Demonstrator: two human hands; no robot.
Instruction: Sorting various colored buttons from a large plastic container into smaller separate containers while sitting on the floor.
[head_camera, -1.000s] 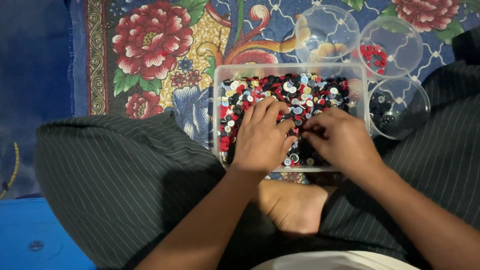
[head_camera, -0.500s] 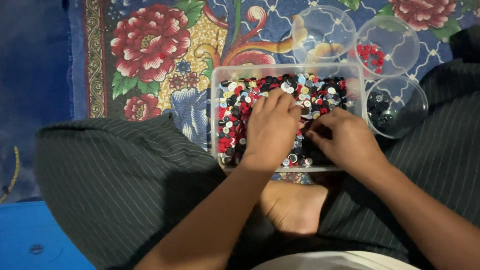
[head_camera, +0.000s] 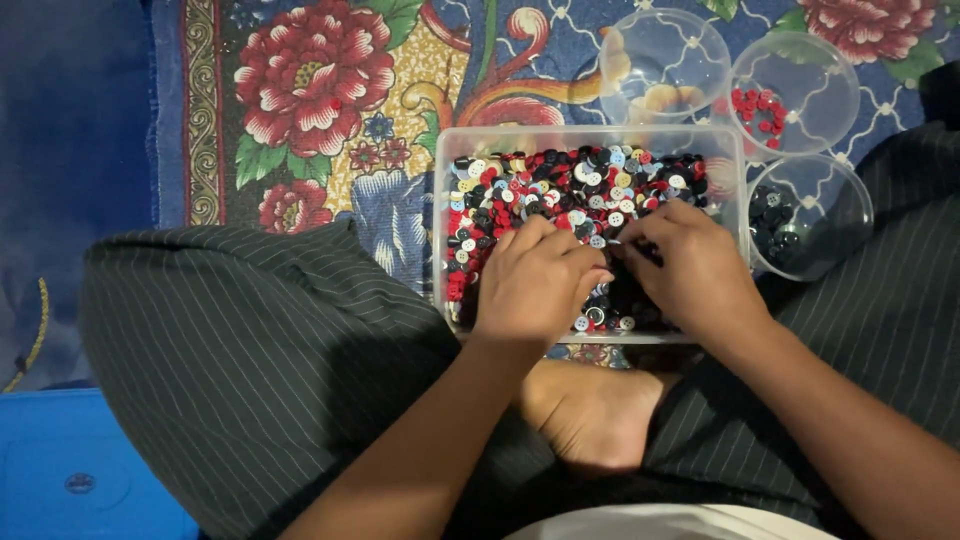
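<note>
a: where are the buttons (head_camera: 560, 190)?

b: heaped in the clear rectangular tub (head_camera: 442, 215), which sits on the flowered carpet (head_camera: 310, 90) just ahead of the person's crossed legs, toward the right half of what shows of the carpet. red, black, white and pale blue ones all mixed.

a: and the hands?

b: both down in the near half of the tub. the left hand (head_camera: 535, 280) lies knuckles up on the heap, its fingers curled under. the right hand (head_camera: 690, 265) is just beside it, fingertips bent into the buttons where the two hands meet. whether either one is pinching a button, i cannot tell; the tips are buried.

a: how would a button handle?

b: my guess is light, hard and slick, thin enough to slip off a flat grip. best taken by the rim between thumb and fingertip, one at a time. the heap would shift loosely under any push.

a: what else is around?

b: three round clear tubs past the far right corner of the big one: an empty tub (head_camera: 665, 65), a tub with a few red buttons (head_camera: 795, 90), a tub with black buttons (head_camera: 810, 215). a bare foot (head_camera: 590, 415) shows below the tub.

a: anything hard to read?

b: the tub's near wall is hidden behind the wrists, and the striped trousers (head_camera: 250, 350) cover the carpet's near side.
</note>
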